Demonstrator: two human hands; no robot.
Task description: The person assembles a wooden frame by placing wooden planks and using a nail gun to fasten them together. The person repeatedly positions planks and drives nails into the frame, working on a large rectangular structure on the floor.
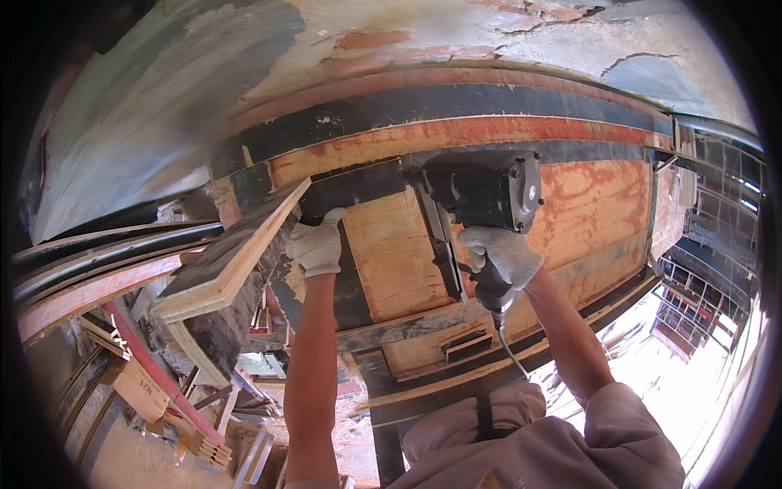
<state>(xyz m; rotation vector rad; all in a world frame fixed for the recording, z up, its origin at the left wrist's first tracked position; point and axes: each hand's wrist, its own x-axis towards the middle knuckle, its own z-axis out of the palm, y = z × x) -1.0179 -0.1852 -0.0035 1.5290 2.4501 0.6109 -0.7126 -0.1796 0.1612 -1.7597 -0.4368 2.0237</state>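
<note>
Nearest the camera, a knee in light trousers (529, 440) fills the lower edge, with both bare forearms rising from it toward the work.

Right hand (501, 254): gloved in pale knit fabric, clenched around the grip of a black pneumatic nail gun (481, 196). The tool body sits above the fist, its nose pressed against the reddish plywood panel (595, 212). A thin grey air hose (511, 354) drops from the base of the grip toward the knee.

Left hand (316, 244): gloved likewise, fingers closed on the lower end of a dark vertical strip (346, 277) that crosses the panel, just beside the end of a timber plank (232, 253). The plank runs diagonally down to the left; its pale cut edge faces the camera, and its upper end meets the panel near the left hand.

Packages and labels: a brown cardboard box (138, 387) lies at lower left among loose timber offcuts (208, 444), with a small dark mark on its upper face.

Edges and room: a black band (456, 106) runs along the panel's upper edge beneath a cracked plaster surface (489, 41). A lower batten (456, 383) borders the panel's bottom edge. Open space lies at lower right, where scaffold framing (709, 277) shows in bright light. The left side is crowded with stacked boards, leaving little room there.
</note>
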